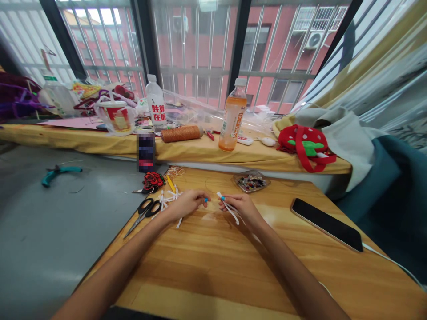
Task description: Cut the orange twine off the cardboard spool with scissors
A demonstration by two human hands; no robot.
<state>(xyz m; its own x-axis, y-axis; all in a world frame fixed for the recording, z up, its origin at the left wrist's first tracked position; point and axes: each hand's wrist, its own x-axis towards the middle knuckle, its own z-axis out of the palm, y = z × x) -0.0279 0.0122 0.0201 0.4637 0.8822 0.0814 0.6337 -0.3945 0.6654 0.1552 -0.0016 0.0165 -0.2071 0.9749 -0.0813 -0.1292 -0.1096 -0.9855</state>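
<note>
Above the middle of the wooden table, my right hand (240, 208) pinches a narrow white strip (231, 210), one end sticking up past the fingertips and the rest hanging below. My left hand (191, 205) is closed in a pinch a short gap to the left; what its fingertips hold, if anything, is too small to make out. A small patch of blue shows at the fingertips of each hand. Beside my left hand lie several white strips (164, 201) and black-handled scissors (144, 213). Behind both hands stands a clear tray of mixed beads (252, 181).
A phone (327, 224) with a white cable lies at right. Teal pliers (60, 173) rest on the grey surface at left. Behind, the yellow-covered ledge (187, 153) holds an orange drink bottle (232, 116), a spool of orange thread (182, 133) and a red strawberry bag (305, 144).
</note>
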